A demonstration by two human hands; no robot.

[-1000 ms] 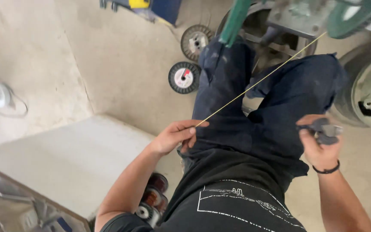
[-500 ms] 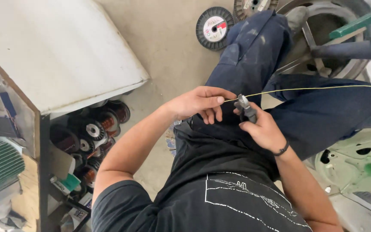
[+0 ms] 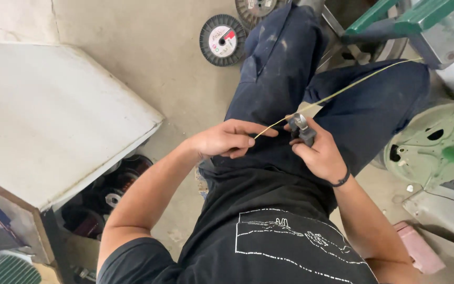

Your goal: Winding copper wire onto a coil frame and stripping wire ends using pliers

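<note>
- Workshop floor scene, seen from above: a pale tabletop (image 3: 53,126) is filling the left of the view, with dark spools (image 3: 114,186) shelved under its edge.
- A grey cutting disc (image 3: 223,40) is lying flat on the concrete floor (image 3: 148,63), well apart from the hands.
- The left hand (image 3: 227,139) is pinching the near end of a thin yellowish wire (image 3: 342,90), its grip closed on the strand between thumb and fingertips, over the lap.
- The right hand (image 3: 319,152), now drawn in just beside the left where it was held well apart a second ago, is closing its grip around small grey pliers (image 3: 301,129), whose tip is meeting the wire.
- The wire is running taut up and right over dark trousers toward green machinery (image 3: 395,21); its far end is hidden.
- A green metal housing (image 3: 437,144) is resting at the right.
</note>
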